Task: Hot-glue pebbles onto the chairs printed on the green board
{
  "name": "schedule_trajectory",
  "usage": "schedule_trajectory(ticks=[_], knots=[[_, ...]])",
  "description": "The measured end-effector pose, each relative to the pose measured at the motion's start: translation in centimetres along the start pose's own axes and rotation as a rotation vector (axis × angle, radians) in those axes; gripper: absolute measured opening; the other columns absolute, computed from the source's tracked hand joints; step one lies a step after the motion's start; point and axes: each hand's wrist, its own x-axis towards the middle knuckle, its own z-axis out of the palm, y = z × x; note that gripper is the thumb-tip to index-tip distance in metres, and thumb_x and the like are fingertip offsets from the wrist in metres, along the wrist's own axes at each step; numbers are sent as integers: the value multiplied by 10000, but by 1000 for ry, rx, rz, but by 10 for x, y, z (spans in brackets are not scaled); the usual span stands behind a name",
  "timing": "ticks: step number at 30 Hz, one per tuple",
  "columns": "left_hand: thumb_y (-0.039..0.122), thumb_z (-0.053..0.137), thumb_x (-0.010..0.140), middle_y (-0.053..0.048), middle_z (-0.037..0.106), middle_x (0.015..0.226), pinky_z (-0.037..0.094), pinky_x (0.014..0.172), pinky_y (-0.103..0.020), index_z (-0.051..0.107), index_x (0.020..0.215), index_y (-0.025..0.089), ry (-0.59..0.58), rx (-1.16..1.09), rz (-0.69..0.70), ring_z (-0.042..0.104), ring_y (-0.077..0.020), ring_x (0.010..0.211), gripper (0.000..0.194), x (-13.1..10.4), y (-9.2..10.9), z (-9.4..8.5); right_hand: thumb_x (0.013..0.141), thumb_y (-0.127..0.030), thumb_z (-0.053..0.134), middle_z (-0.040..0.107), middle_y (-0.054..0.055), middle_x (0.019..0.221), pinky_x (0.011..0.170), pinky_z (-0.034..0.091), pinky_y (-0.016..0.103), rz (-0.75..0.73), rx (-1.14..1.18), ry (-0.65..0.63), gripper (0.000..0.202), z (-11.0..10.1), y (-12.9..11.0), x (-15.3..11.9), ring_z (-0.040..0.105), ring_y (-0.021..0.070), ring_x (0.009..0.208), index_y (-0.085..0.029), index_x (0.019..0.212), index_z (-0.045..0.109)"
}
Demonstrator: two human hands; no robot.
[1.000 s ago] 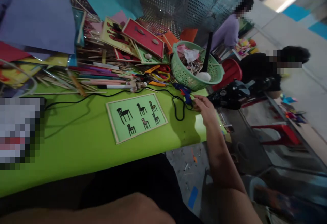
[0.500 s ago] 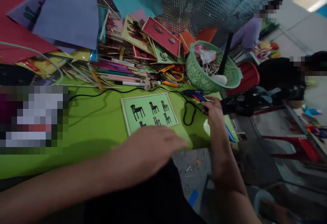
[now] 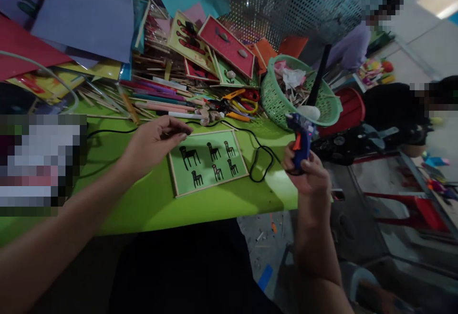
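My right hand [image 3: 308, 170] grips a blue glue gun [image 3: 303, 143] with an orange trigger, raised above the table's right end with its nozzle end up. A black cord [image 3: 255, 165] runs from it across the table. My left hand [image 3: 153, 142] hovers at the upper left corner of a green card [image 3: 207, 163], fingers loosely bent with a small gap to the thumb. I see nothing between them; whether they touch the card's edge I cannot tell. Thin wooden strips frame the card, which bears several dark chair pictures.
Behind the card lie markers [image 3: 161, 95], scissors [image 3: 246, 106], small stones [image 3: 209, 115] and stacked framed cards [image 3: 227, 47]. A green basket [image 3: 274, 99] of scraps stands at the back right. A blurred-out object [image 3: 36, 161] is at the left. Other people are at the right.
My left hand has swung left and up, from in front of the card to its upper left corner. My right hand has lifted the glue gun off the table and turned it upward.
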Motion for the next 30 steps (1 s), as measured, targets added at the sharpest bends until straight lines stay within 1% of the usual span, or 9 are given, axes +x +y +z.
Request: schedule_trajectory(ticks=[2, 4, 7, 10, 14, 16, 19, 26, 30], knots=[[297, 702, 896, -14, 732, 1017, 494, 896, -320, 700, 1020, 199, 23, 22, -6, 645, -179, 942, 158, -1, -1, 1, 575, -348, 763, 590, 5, 829, 495, 379, 287, 48, 4, -72, 357, 7, -2, 1, 438, 90, 500, -253, 900, 649], [321, 719, 883, -8, 728, 990, 492, 870, -317, 718, 1006, 205, 53, 44, -3, 636, -177, 911, 169, -1, -2, 2, 596, -373, 744, 607, 3, 824, 466, 330, 285, 23, -14, -68, 364, 12, -3, 3, 376, 75, 452, -270, 927, 633], [320, 749, 859, 5, 728, 951, 499, 863, -314, 736, 981, 211, 80, 26, -2, 632, -168, 886, 164, -1, -1, 4, 658, -502, 696, 559, -14, 672, 459, 311, 295, -18, -37, -79, 395, 13, -4, 9, 348, 97, 433, -266, 971, 651], [290, 745, 862, -1, 749, 958, 504, 876, -319, 746, 990, 201, 39, 26, -17, 637, -164, 885, 155, 2, 3, 6, 692, -576, 659, 514, -8, 571, 509, 383, 330, -18, -34, -141, 415, 12, -7, 16, 432, 149, 480, -240, 936, 673], [268, 727, 868, -13, 768, 959, 508, 876, -321, 752, 990, 184, 4, 54, -36, 651, -167, 885, 150, 6, 6, 8, 648, -441, 713, 630, 42, 698, 519, 407, 337, 35, -58, -183, 330, 24, -14, 26, 570, 205, 605, -245, 913, 686], [263, 721, 866, -13, 776, 969, 511, 895, -329, 756, 1006, 187, 21, 61, -48, 663, -173, 898, 163, 8, 3, 9, 653, -391, 726, 665, 48, 757, 516, 410, 328, 34, -80, -202, 287, 32, -16, 32, 583, 202, 628, -252, 903, 699], [283, 697, 880, -18, 782, 1024, 510, 927, -350, 763, 1055, 202, 48, 84, -52, 677, -189, 948, 204, 8, -3, 9, 702, -419, 752, 684, 49, 760, 518, 421, 323, 14, -100, -269, 262, 40, -12, 39, 563, 184, 612, -239, 891, 730], [368, 659, 907, -18, 778, 1017, 495, 847, -333, 768, 1102, 209, 95, 274, -26, 652, -183, 855, 274, 8, -11, -1, 834, -523, 763, 766, 58, 902, 585, 491, 284, 52, -262, -446, 312, 36, 6, 36, 636, 169, 704, -225, 927, 772], [355, 654, 910, -17, 773, 1020, 472, 852, -327, 771, 1102, 210, 102, 310, -19, 637, -181, 852, 267, 10, -16, -2, 820, -491, 794, 780, 40, 891, 676, 555, 283, 54, -306, -457, 281, 39, 7, 30, 692, 172, 764, -242, 949, 782]])
